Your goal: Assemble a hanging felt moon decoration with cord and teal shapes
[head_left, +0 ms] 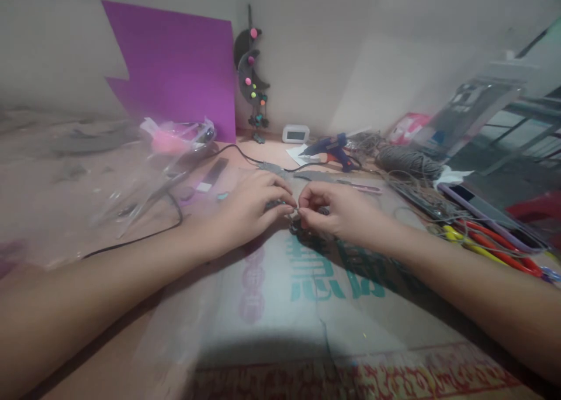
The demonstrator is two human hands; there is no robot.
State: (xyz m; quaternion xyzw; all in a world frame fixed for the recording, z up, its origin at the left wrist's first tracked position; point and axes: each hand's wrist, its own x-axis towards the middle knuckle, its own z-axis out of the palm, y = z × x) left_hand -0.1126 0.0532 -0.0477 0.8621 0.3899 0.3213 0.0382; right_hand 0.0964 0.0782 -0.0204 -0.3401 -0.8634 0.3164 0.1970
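Close together over a printed sheet (210, 324), my left hand (258, 204) and my right hand (337, 210) meet fingertip to fingertip. Thumb and forefinger of the right hand are pinched; whatever lies between them is too small to make out. The left thumb and fingers also close toward the same spot, and their hold is hidden. Just under the fingertips shows a small dark piece (298, 229), partly covered and blurred. Flat grey cut shapes (315, 175) lie behind the hands. A thin dark thread (325, 333) runs down the sheet toward me.
At the right are a glue gun (331, 150), grey yarn (409, 161), a phone (491, 213) and red-handled scissors (504, 245). Plastic bags (175, 140) and a black cord (131, 245) lie left. Behind stand purple card (184, 66), a small clock (295, 134) and a hanging moon decoration (250, 78).
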